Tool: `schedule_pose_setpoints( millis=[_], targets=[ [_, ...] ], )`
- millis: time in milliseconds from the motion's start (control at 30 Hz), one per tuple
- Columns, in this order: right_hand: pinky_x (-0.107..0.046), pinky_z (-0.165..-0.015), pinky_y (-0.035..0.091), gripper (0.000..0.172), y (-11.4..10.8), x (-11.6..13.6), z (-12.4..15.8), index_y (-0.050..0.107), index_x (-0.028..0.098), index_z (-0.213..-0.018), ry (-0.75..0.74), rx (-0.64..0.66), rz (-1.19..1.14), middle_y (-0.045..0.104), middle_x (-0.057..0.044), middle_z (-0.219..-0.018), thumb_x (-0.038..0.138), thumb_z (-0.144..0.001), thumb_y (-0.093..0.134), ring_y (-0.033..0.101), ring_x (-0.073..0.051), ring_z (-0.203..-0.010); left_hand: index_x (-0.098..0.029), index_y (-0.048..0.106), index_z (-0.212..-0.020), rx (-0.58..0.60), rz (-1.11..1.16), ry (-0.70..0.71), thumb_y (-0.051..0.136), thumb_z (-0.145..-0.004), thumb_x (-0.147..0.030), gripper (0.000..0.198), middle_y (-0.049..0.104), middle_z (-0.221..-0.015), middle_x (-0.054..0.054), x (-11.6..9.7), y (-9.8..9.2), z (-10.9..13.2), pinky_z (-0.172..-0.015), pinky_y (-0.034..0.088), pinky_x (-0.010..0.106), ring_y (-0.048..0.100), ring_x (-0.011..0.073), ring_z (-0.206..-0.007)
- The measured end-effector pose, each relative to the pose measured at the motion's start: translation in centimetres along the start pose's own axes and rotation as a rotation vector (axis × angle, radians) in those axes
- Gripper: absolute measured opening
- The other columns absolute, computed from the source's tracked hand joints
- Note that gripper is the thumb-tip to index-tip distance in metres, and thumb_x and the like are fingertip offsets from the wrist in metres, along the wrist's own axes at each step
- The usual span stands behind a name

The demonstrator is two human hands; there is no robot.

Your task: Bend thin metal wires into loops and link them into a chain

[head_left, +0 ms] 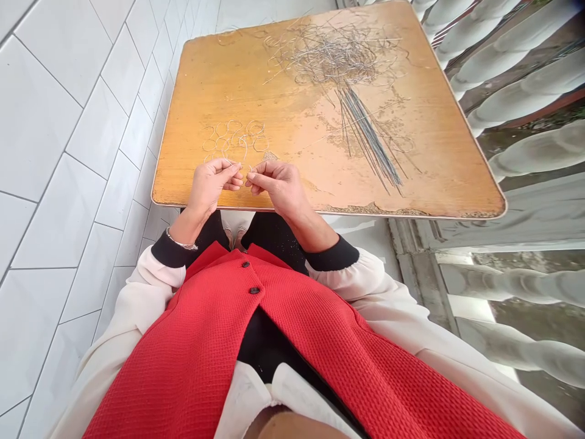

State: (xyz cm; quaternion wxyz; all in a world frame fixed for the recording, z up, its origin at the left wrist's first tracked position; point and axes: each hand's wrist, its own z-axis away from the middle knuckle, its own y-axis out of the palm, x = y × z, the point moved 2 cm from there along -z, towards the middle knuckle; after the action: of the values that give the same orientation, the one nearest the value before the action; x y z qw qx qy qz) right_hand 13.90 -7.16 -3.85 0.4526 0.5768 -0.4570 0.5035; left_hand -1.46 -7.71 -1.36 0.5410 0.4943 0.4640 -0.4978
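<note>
White wall tiles are lining the left side, and pale balusters are standing along the right. Between them, a worn wooden table is carrying the materials, its veneer peeling along the near edge. Left hand and right hand are meeting just above the near edge, left of centre, each pinching with thumb and forefinger at a thin wire; the wire is curving up from the fingertips, too fine for its full course to be traced. Wire rings are lying in a loose cluster just beyond the hands. Well to the right, a bundle of dark straight wires is lying slantwise, its far end touching a tangled heap of wire that is spreading toward the far edge.
</note>
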Motion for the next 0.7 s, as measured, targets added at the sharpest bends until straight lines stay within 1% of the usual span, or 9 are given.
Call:
schedule_pose_setpoints(
  millis=[100,200,267,300,400,533,633,700],
  targets=[
    [-0.022,-0.051,0.047,0.032,0.3,-0.1,0.0,0.062,0.020,-0.069,0.016,-0.013,-0.068,0.063,0.002,-0.058,0.043,-0.074,0.084,0.052,-0.009,-0.049,-0.015,0.067,-0.078,0.003,-0.016,-0.025,0.073,-0.093,-0.031,0.023,0.072,-0.071,0.000,-0.1,-0.1,0.3,-0.063,0.055,0.015,0.069,0.0060,-0.064],
    [-0.021,-0.050,0.047,0.036,0.4,-0.2,0.1,0.060,0.020,-0.073,0.057,-0.009,-0.113,0.069,0.000,-0.070,0.048,-0.077,0.082,0.054,-0.008,-0.050,-0.015,0.070,-0.079,-0.002,-0.062,-0.009,0.075,-0.091,-0.036,0.024,0.073,-0.078,0.001,0.0,-0.4,0.4,-0.062,0.054,0.015,0.068,0.0064,-0.069],
    [-0.020,-0.050,0.047,0.038,0.4,-0.3,0.1,0.058,0.021,-0.075,0.081,-0.018,-0.137,0.072,-0.001,-0.078,0.050,-0.079,0.081,0.055,-0.007,-0.052,-0.016,0.071,-0.077,-0.017,-0.083,0.018,0.076,-0.089,-0.033,0.022,0.072,-0.079,0.001,0.1,-0.6,0.3,-0.060,0.053,0.014,0.065,0.0056,-0.068],
    [-0.020,-0.049,0.046,0.038,0.4,-0.3,0.1,0.057,0.021,-0.076,0.091,-0.019,-0.149,0.072,-0.001,-0.078,0.051,-0.079,0.080,0.055,-0.007,-0.051,-0.016,0.071,-0.076,-0.022,-0.087,0.027,0.076,-0.089,-0.031,0.021,0.072,-0.079,0.000,0.3,-0.6,0.2,-0.059,0.053,0.014,0.064,0.0051,-0.068],
    [-0.019,-0.048,0.045,0.038,0.5,-0.5,-0.1,0.057,0.021,-0.077,0.106,-0.016,-0.176,0.070,0.001,-0.072,0.051,-0.080,0.081,0.054,-0.007,-0.049,-0.015,0.071,-0.073,-0.021,-0.077,0.016,0.074,-0.090,-0.023,0.019,0.070,-0.076,0.000,0.5,-0.7,0.1,-0.056,0.050,0.013,0.060,0.0040,-0.064],
    [-0.020,-0.047,0.046,0.033,0.8,-0.9,-0.3,0.062,0.021,-0.079,0.072,-0.027,-0.214,0.066,0.003,-0.066,0.046,-0.080,0.082,0.054,-0.007,-0.047,-0.014,0.070,-0.075,-0.018,-0.030,-0.027,0.070,-0.091,-0.015,0.016,0.068,-0.071,-0.001,0.4,-0.4,0.3,-0.052,0.045,0.013,0.058,0.0034,-0.060],
    [-0.020,-0.047,0.046,0.028,1.0,-1.1,-0.3,0.067,0.020,-0.085,0.055,-0.031,-0.207,0.065,0.004,-0.065,0.045,-0.083,0.080,0.053,-0.007,-0.047,-0.014,0.071,-0.081,-0.005,-0.006,-0.060,0.070,-0.092,-0.016,0.012,0.067,-0.068,-0.002,0.3,-0.2,0.5,-0.055,0.047,0.014,0.058,0.0034,-0.058],
    [-0.021,-0.047,0.046,0.027,1.0,-1.2,-0.3,0.069,0.020,-0.088,0.052,-0.045,-0.176,0.065,0.004,-0.064,0.045,-0.083,0.079,0.053,-0.007,-0.047,-0.014,0.069,-0.081,-0.002,0.007,-0.088,0.070,-0.093,-0.018,0.013,0.066,-0.066,-0.002,0.3,-0.2,0.6,-0.057,0.049,0.014,0.059,0.0034,-0.057]
  ],
)
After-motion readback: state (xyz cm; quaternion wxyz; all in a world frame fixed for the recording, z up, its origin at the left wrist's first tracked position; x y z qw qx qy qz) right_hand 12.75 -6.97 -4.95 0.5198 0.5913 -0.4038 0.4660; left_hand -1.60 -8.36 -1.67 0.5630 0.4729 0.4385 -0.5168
